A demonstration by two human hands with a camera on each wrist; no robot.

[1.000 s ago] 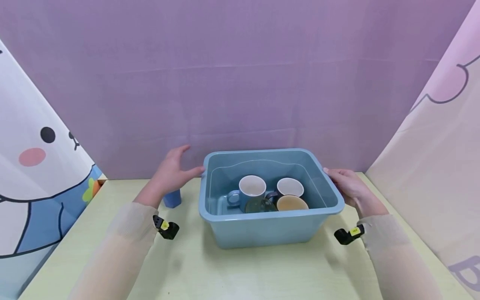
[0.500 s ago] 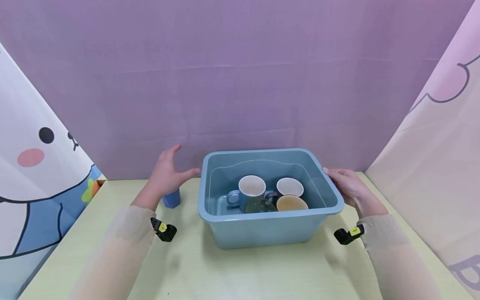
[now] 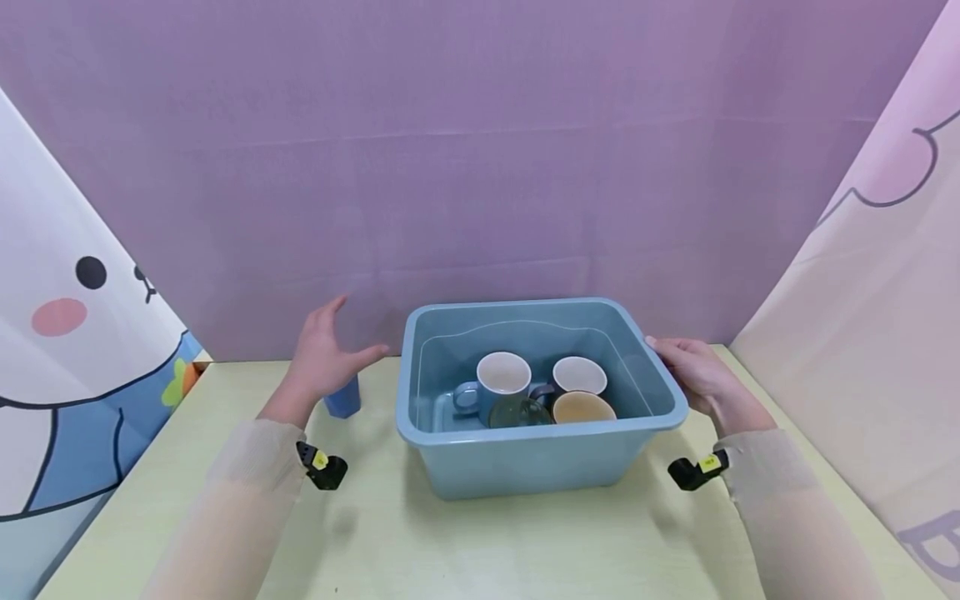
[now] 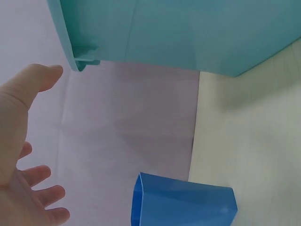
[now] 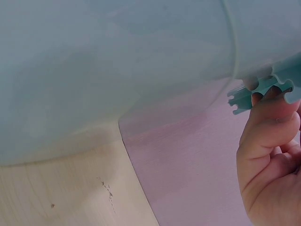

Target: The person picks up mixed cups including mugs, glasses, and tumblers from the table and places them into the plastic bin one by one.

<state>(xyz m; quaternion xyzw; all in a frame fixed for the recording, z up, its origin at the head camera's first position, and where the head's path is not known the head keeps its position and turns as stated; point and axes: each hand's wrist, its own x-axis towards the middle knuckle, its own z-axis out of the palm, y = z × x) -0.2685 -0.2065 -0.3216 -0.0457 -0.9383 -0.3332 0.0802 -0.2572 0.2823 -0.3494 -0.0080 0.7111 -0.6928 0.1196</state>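
A light blue plastic basin [image 3: 525,465] stands on the table, holding a blue mug [image 3: 495,396], a dark mug with a white inside [image 3: 580,375], a cup with a tan inside [image 3: 584,407] and a dark green glass piece [image 3: 519,411]. My right hand [image 3: 697,377] grips the basin's right rim, its fingers curled under the edge in the right wrist view. To the left, my left hand [image 3: 318,360] is spread with thumb and fingers apart, clear of the basin rim. A blue angular cup [image 4: 186,201] stands just beyond that hand, partly hidden by it in the head view.
The pale table [image 3: 480,550] meets a purple cloth backdrop [image 3: 480,167] right behind the basin. Printed cloths flank it, a cartoon one [image 3: 82,358] on the left and a pale one [image 3: 870,358] on the right.
My left hand has come off the basin's left rim and moved left, widening the gap. Basin, mugs and right hand stay in place.
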